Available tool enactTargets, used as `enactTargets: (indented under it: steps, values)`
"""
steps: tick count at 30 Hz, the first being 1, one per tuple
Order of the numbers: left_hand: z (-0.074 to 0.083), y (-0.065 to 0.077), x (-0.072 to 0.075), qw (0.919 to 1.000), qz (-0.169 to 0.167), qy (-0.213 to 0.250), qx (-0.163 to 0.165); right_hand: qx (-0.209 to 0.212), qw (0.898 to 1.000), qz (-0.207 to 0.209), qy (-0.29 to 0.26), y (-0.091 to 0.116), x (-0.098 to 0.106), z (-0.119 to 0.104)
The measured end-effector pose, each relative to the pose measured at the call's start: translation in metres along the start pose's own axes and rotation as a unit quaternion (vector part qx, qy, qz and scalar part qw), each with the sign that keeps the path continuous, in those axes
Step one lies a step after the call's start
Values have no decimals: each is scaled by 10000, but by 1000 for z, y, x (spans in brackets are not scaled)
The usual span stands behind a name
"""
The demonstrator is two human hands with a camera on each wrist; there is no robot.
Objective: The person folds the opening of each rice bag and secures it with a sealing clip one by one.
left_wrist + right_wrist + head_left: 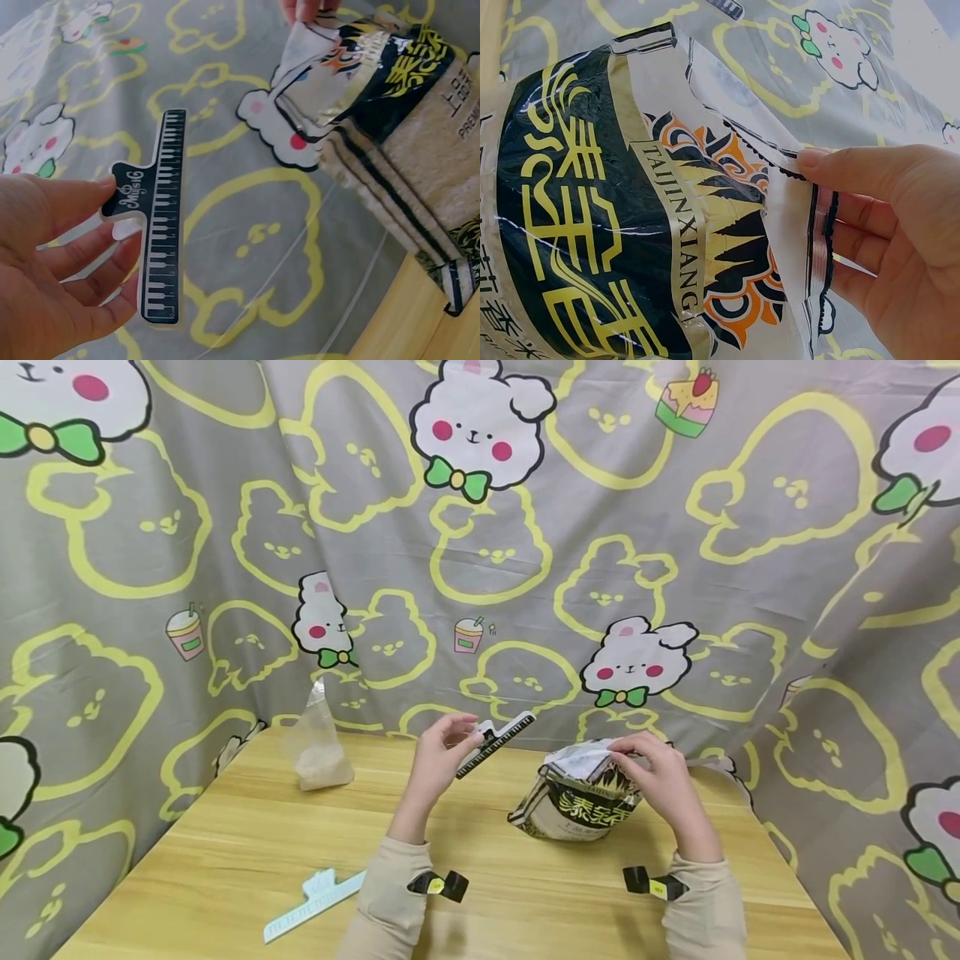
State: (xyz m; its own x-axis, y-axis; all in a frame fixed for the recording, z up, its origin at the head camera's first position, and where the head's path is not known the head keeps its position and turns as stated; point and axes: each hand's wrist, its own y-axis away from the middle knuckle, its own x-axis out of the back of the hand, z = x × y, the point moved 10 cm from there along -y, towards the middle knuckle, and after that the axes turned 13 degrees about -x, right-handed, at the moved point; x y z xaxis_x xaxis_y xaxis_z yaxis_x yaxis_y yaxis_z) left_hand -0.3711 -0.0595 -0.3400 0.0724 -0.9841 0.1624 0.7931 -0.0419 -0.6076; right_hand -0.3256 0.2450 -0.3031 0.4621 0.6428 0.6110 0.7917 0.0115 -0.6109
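Left hand [441,758] pinched piano-print clip [166,225]; right hand [662,772], rice bag [577,810]. Clear pouch [321,750], blue clip [313,907] sat leftward on bench [217,835] (sleeve [392,897] masked blue clip's end).

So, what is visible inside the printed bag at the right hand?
Pale, grainy contents show through the lower part of the printed bag; whatever lies behind its dark band is covered.

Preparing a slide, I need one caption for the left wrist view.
The left hand's grip pinches a piano-patterned clip; a printed bag shows at upper right.
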Motion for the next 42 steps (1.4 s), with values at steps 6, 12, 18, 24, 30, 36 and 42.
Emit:
enactTargets:
  steps: [6, 12, 18, 24, 30, 36, 42]
  values:
    - [3, -1, -4, 9992, -68, -282, -259, -4, 10000, -1, 5, -1, 0, -1]
    - [2, 0, -10, 9979, -244, -512, -322, -65, 10000, -58, 40, -2, -1, 0]
    - [2, 2, -18, 9961, -532, -648, -292, -90, 9999, -74, 64, -2, -1, 0]
    - [4, 4, -26, 9939, -735, -740, -370, -105, 9999, -50, 68, -1, -1, 1]
    - [3, 5, -30, 9941, -815, -665, -283, -105, 9999, -44, 9, 0, -1, 1]
    - [1, 5, -33, 9937, -847, -659, -319, -47, 10000, 6, -35, -1, 0, -1]
    - [-1, 6, -37, 9932, -919, -691, -176, -59, 10000, 20, -28, -1, 0, 0]
